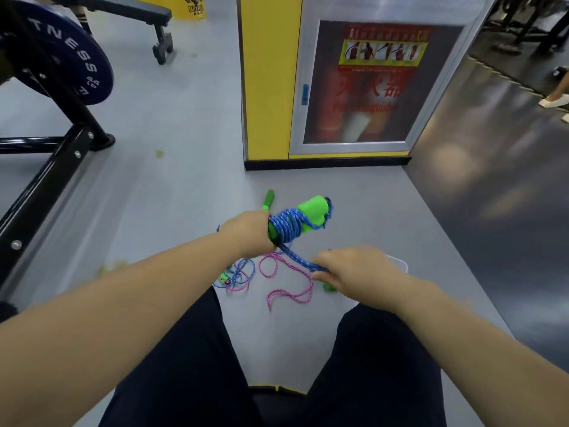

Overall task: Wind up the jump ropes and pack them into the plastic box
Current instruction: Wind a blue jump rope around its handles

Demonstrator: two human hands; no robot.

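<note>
My left hand (248,232) grips a pair of green handles (312,214) with a blue jump rope (288,226) coiled around them. A strand of that blue rope runs down to my right hand (348,268), which pinches it. On the grey floor below lie a loose pink jump rope (289,282) and a small tangle of blue and pink rope (237,274). A corner of the white plastic box (400,263) shows behind my right hand; most of it is hidden. A green piece (329,286) peeks out under my right hand.
A yellow pillar (271,81) with a fire extinguisher cabinet (366,87) stands straight ahead. A black weight rack with a blue plate (67,63) is at the left, a bench (135,16) beyond it. My dark-trousered legs (191,365) frame the floor. A person's feet (554,100) show far right.
</note>
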